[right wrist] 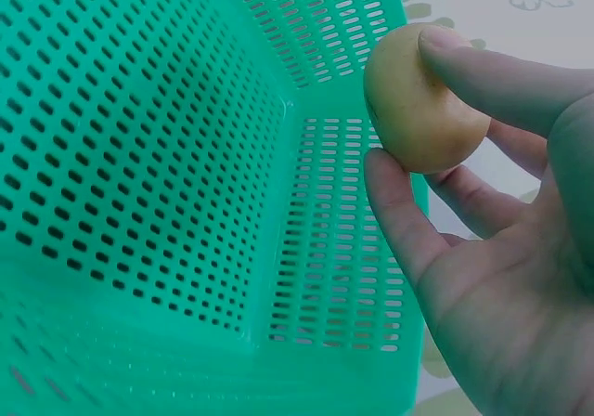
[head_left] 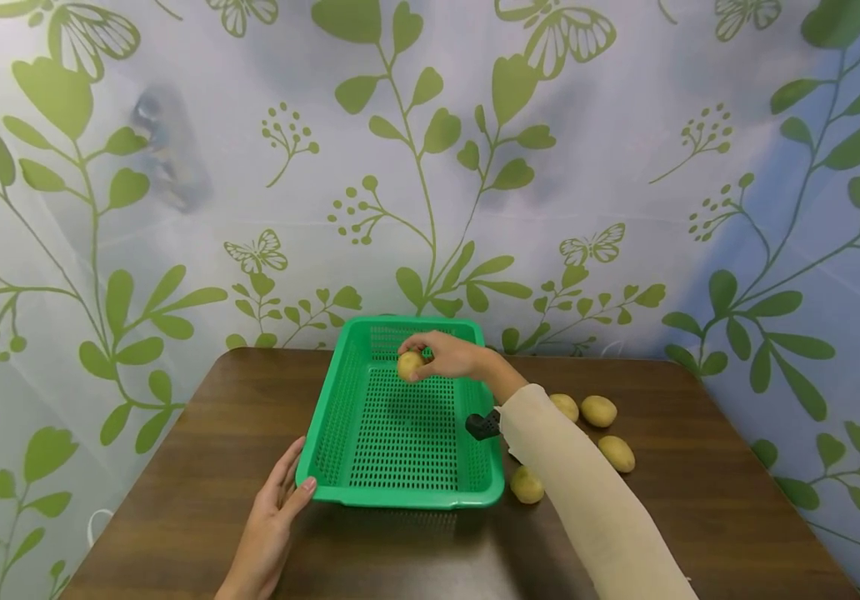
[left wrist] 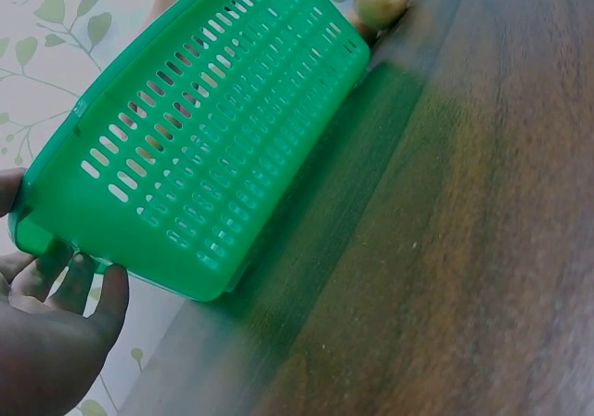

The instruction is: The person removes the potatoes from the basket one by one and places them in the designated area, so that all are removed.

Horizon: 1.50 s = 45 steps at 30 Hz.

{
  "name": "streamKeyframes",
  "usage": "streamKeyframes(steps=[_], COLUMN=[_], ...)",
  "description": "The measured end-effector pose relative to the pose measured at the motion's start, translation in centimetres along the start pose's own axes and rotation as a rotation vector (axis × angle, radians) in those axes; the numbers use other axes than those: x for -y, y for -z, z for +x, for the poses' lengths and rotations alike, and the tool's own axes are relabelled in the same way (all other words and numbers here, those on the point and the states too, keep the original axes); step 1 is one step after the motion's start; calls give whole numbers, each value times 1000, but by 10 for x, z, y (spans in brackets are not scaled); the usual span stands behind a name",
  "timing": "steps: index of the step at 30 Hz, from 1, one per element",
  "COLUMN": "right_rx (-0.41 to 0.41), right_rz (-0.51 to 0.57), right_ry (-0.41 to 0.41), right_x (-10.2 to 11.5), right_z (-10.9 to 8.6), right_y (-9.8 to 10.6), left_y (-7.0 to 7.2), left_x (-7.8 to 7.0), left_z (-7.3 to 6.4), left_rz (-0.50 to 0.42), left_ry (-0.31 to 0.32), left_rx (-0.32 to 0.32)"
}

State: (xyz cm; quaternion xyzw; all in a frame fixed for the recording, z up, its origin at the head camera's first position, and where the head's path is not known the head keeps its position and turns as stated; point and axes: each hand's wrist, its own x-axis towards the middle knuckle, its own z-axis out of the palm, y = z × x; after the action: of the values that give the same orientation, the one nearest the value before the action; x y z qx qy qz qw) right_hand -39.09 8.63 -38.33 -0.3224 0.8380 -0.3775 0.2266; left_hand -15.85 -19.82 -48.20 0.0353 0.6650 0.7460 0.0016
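A green plastic basket (head_left: 403,498) with slotted walls and floor stands on the table. My left hand (head_left: 268,521) grips its near left corner, thumb over the rim; in the left wrist view the fingers (left wrist: 111,295) curl at the rim's edge. Above the far part of the basket, my right hand (head_left: 448,354) pinches a yellow potato (head_left: 409,365) between thumb and fingers. The right wrist view shows this potato (right wrist: 418,100) held apart from the slotted floor, near the far wall.
Several loose potatoes (head_left: 616,454) lie on the brown wooden table (head_left: 670,500) to the basket's right, some partly hidden by the right sleeve (head_left: 580,483). A patterned curtain (head_left: 430,208) hangs behind the table. A black device (head_left: 482,426) sits at the right wrist.
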Motion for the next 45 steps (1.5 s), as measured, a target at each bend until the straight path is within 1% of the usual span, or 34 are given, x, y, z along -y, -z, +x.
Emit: streamKeyframes(steps=[3, 9, 16, 21, 27, 29, 34, 38, 41, 45], right_rx=[1, -2, 39, 41, 64, 67, 45, 43, 47, 67], right_rz=[-22, -20, -28, -16, 11, 1, -53, -59, -83, -125], right_ry=[11, 6, 21, -2, -37, -33, -18, -15, 0, 41], right_x=[1, 3, 2, 0, 0, 0, -2, -4, -7, -12], right_z=[-5, -17, -31, -42, -55, -60, -73, -85, -93, -102], right_y=[2, 6, 12, 16, 21, 24, 33, 39, 42, 43], left_y=[0, -1, -2, -1, 0, 0, -1, -2, -1, -1], left_x=[0, 1, 1, 0, -3, -2, -1, -1, -1, 0], left_z=[0, 0, -1, -2, -2, -2, -1, -1, -1, -1], left_rz=[-1, 0, -4, -6, 7, 6, 5, 6, 2, -6], left_ry=[-3, -2, -8, -23, 0, 6, 10, 17, 11, 6], left_rx=[-4, 3, 2, 6, 0, -1, 0, 1, 4, 4])
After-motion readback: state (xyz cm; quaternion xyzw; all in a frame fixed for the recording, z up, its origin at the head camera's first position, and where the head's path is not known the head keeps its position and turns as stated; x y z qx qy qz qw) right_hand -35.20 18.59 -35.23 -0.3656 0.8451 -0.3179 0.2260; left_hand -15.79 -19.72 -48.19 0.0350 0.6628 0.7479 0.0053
